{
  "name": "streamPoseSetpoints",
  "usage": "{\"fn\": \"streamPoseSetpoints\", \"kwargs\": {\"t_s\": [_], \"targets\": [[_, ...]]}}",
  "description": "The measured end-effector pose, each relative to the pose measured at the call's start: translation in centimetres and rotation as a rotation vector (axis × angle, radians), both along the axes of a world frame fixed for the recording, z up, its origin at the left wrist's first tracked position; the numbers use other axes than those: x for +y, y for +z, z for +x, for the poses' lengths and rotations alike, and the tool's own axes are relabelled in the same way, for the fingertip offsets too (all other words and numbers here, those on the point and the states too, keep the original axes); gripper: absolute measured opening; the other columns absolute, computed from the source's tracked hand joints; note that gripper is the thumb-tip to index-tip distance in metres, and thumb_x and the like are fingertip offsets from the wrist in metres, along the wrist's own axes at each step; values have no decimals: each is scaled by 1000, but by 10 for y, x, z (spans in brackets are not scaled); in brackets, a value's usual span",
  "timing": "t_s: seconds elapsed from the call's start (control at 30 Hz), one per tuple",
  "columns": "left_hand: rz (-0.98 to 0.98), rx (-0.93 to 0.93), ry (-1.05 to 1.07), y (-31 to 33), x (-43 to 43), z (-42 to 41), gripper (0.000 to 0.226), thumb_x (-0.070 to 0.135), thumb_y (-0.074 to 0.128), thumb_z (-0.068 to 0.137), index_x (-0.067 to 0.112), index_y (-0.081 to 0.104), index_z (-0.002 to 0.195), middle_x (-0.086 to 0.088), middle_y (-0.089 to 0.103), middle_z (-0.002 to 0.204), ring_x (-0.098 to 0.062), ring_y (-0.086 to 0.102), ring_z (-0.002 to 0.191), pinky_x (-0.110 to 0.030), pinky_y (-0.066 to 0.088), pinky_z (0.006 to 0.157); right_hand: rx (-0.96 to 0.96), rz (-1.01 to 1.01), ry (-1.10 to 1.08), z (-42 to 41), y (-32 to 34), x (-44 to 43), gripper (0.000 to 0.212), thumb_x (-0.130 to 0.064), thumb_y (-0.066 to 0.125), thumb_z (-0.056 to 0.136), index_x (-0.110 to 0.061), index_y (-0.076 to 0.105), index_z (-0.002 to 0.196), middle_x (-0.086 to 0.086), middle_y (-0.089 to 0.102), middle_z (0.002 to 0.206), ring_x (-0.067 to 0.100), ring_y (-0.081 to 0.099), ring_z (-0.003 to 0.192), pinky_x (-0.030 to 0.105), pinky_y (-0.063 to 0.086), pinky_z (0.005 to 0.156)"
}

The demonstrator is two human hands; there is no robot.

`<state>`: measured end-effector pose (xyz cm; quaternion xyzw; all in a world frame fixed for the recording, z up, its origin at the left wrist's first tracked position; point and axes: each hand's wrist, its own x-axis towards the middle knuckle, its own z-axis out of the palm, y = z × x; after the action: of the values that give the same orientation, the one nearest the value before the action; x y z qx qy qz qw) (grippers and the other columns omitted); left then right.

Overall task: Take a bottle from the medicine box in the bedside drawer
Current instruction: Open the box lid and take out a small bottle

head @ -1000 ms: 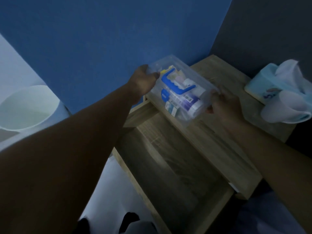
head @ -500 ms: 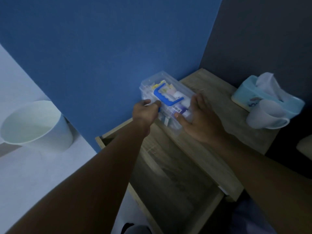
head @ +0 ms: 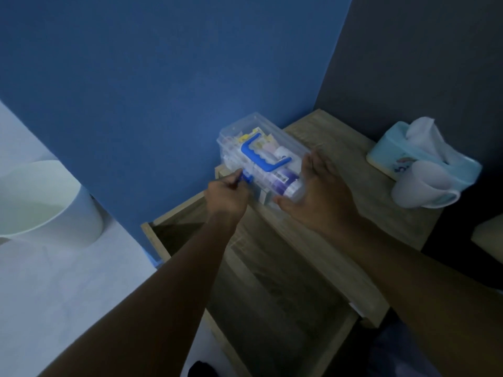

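Clear plastic makes up the medicine box [head: 261, 148], which sits on the wooden top of the bedside table [head: 340, 213] at its left end, close against the blue wall [head: 163, 77], with its lid down and a blue carry handle [head: 262, 156] lying across it. Through the walls a white bottle [head: 288, 185] with a purple label shows lying on its side at the near end, among small packets too blurred to tell apart. The left hand [head: 227, 195] is at the box's near left corner, its fingers pinched together on a small blue latch [head: 247, 178] there. The right hand [head: 318, 194] is spread flat with fingers apart and rests against the right side of the box, the thumb under the near end by the bottle; it grips nothing. Below the table top the drawer [head: 272, 295] stands pulled out toward the person, its wooden inside dim and in shadow. At the right end of the table, well apart from the box, stands a pale blue tissue box [head: 400, 156] with a white tissue sticking up, and a white mug [head: 424, 191] stands just in front of it. On the floor to the left stands a white bin [head: 46, 202].
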<state>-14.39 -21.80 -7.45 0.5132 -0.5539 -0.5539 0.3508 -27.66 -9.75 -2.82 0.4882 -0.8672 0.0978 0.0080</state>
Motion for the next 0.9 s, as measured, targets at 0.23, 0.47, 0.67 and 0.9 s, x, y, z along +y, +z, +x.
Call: {"fn": "streamPoseSetpoints", "kwargs": {"t_s": [0.23, 0.47, 0.67, 0.9], "targets": [[-191, -146, -207, -5, 0, 9, 41, 30, 52, 98, 19, 55, 138, 3, 70, 102, -1, 57, 67, -2, 43, 47, 20, 88, -2, -1, 7, -3, 120, -82, 53, 75, -9, 8, 158, 14, 11, 167, 29, 13, 153, 45, 25, 119], [-283, -275, -409, 21, 3, 21, 51, 19, 48, 95, 21, 36, 145, -6, 54, 133, -26, 56, 120, -25, 51, 87, -113, 156, -69, -3, 62, -14, 103, -83, 70, 50, -23, 52, 133, 2, 62, 129, 24, 62, 112, 37, 53, 87], [-450, -556, -596, 40, -1, 10, 84, 18, 55, 93, 10, 2, 157, -6, -9, 165, -24, -4, 152, -37, 10, 123, -262, -150, 23, -30, 122, -19, 75, -28, 80, 71, -20, 52, 140, 3, 62, 136, 19, 59, 123, 30, 47, 100], [-762, -983, -657, 27, 0, 6, 91, 31, 50, 92, 6, -11, 155, -14, -16, 163, -32, -14, 150, -49, -4, 121, 92, -303, -6, -76, 101, -12, 31, -11, 53, 97, -7, 64, 126, 19, 60, 124, 35, 58, 114, 33, 44, 93]]}}
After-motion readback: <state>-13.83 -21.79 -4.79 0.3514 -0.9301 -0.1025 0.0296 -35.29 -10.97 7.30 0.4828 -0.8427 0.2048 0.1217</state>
